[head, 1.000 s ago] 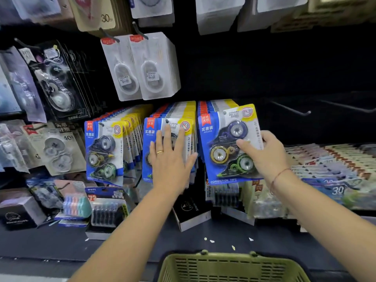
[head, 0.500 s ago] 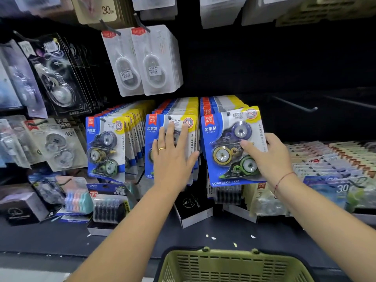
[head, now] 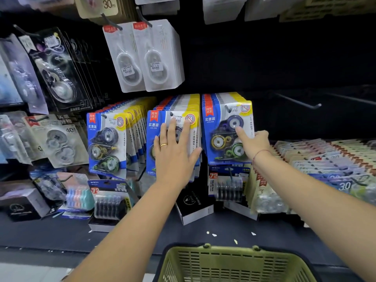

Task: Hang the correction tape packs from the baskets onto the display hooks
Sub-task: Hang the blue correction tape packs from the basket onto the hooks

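Observation:
Three rows of blue-and-yellow correction tape packs hang side by side on display hooks. My left hand [head: 175,153], wearing a ring, presses flat with straight fingers on the front pack of the middle row [head: 154,139]. My right hand [head: 253,144] pinches the front pack of the right row [head: 221,135] at its right edge, with the thumb on the pack's face and the fingers curled behind. That pack sits on its hook, whose tip [head: 228,108] pokes through the hole. The left row [head: 105,143] hangs untouched. The olive basket [head: 234,263] is below; its contents are hidden.
Two bare hooks [head: 299,102] stick out at the right above rows of flat packs [head: 325,159]. White tape packs [head: 150,58] hang above. Boxes and refill packs [head: 109,198] crowd the dark shelf below, with small white scraps [head: 211,234] near the basket.
My right hand has pushed the pack up and back onto the right row's hook, so it now sits against the stack. My left hand stays pressed on the middle row.

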A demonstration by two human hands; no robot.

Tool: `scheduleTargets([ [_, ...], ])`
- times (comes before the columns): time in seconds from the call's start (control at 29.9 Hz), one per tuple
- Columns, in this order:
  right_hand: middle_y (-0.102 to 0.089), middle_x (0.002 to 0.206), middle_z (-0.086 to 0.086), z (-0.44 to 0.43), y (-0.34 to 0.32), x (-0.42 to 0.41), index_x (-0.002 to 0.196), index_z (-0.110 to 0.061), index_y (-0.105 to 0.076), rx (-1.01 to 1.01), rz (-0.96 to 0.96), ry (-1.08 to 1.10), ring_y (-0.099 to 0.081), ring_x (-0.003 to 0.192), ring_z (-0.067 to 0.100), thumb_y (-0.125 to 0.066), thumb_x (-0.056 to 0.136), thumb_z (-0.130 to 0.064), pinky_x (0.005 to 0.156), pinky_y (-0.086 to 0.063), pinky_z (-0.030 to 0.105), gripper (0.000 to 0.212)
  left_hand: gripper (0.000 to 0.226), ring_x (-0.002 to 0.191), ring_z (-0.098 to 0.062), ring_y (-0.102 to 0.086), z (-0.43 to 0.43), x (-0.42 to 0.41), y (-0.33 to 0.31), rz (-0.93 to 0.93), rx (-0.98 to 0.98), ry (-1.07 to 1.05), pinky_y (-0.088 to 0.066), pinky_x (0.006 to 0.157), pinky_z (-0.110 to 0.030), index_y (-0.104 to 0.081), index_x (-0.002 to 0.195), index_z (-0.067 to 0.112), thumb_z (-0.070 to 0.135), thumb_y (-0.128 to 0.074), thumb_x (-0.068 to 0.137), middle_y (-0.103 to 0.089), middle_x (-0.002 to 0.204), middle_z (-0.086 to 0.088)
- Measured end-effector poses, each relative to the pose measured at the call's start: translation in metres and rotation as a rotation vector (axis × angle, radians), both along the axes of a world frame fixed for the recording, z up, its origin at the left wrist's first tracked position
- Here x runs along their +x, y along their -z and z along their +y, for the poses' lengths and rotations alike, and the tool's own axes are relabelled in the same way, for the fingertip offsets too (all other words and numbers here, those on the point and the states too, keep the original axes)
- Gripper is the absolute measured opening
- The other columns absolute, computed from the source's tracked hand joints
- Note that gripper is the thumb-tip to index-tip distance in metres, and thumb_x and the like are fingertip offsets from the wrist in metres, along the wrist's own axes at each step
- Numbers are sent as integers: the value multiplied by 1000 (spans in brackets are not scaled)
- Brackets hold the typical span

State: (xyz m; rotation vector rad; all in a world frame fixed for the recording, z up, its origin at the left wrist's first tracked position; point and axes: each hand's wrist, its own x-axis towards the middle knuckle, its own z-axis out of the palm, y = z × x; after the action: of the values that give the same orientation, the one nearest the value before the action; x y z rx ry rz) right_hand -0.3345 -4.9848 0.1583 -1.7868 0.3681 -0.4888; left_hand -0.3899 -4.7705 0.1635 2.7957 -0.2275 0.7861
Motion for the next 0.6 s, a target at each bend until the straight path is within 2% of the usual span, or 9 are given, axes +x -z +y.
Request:
scheduleTargets([
  [0.1,-49,122,10,0,-3,2,124,-4,-38,-39,69,-26,-50,100,25,-63,85,-59,78,-37,34,72,74,156,-28,9,1,-6,6,-51,-88,38,2,125,-47,-3,162,29,53,-41,103,8,170,-7],
  [0.17,-40,132,9,0,3,-6,129,-8,-38,-42,93,-40,-46,114,25,-60,84,-62,89,-39,37,74,74,156,-32,-3,1,-21,25,-147,-209,50,-2,125,-48,-12,161,21,52,-43,101,-4,169,-13],
  [0.2,-36,132,7,0,11,-15,129,-11,-38,-51,86,-33,-43,114,23,-59,85,-63,92,-38,37,72,73,155,-34,-10,1,-32,43,-186,-268,45,-6,124,-49,-18,161,16,52,-41,101,-11,168,-16],
  [0.27,-35,122,2,-1,41,-40,121,-16,-40,-94,-10,6,-44,107,19,-58,88,-58,88,-36,33,56,70,152,-35,-21,1,-58,91,-152,-354,25,-14,122,-51,-29,157,10,51,-37,100,-23,165,-17],
  [0.37,-45,111,3,4,113,-90,108,-19,-45,-153,-117,-32,-51,90,12,-61,93,-39,80,-38,23,30,65,151,-34,-25,15,-88,174,136,-369,-50,-17,122,-53,-35,154,6,43,-51,103,-28,163,-16],
  [0.43,-51,102,7,11,172,-120,105,-14,-49,-142,18,-117,-51,79,8,-65,92,-29,73,-38,18,25,67,152,-33,-23,36,-104,221,365,-325,-164,-16,122,-50,-31,156,7,40,-53,102,-27,164,-15],
  [0.5,-55,98,8,18,234,-145,105,-9,-53,-106,285,-205,-54,83,15,-69,90,-26,73,-36,20,28,70,148,-33,-32,60,-119,258,597,-332,-281,-24,118,-49,-26,158,10,45,-50,102,-33,161,-15],
  [0.57,-56,104,9,26,289,-166,113,-5,-53,-69,588,-321,-55,95,20,-69,89,-30,75,-34,21,38,63,131,-38,-52,77,-133,284,771,-408,-322,-41,103,-47,-33,152,12,49,-45,102,-53,146,-18],
  [0.6,-56,107,9,31,314,-175,118,-2,-53,-54,699,-364,-55,101,23,-69,89,-32,77,-34,22,45,55,118,-40,-60,82,-137,292,793,-422,-319,-46,92,-45,-39,142,12,50,-44,102,-63,131,-20],
])
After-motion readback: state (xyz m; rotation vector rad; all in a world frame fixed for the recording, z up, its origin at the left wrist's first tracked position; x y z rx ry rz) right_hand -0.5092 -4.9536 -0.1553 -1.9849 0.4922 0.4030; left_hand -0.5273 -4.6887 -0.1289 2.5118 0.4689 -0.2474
